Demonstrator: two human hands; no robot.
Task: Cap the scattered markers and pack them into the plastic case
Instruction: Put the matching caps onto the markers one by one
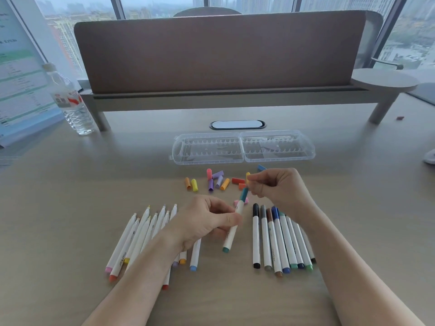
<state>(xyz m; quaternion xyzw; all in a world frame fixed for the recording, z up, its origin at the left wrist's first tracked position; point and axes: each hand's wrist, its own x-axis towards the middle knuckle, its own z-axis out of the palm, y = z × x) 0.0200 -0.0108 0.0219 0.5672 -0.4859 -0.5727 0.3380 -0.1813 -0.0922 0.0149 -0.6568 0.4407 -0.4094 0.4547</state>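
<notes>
Head view showed the left hand (pixel 207 222) gripping a teal marker (pixel 234 228) while the right hand (pixel 277 187) pinched its teal cap (pixel 243 193) above the desk (pixel 70 196).

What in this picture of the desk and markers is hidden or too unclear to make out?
- Head view: several uncapped markers run under the left hand, so their count is uncertain.
- The right hand covers some loose caps and the teal cap's seating on the teal marker.
- The print on the water bottle is too small and blurred to read.
- The contents of the clear plastic case are unclear through glare.
</notes>
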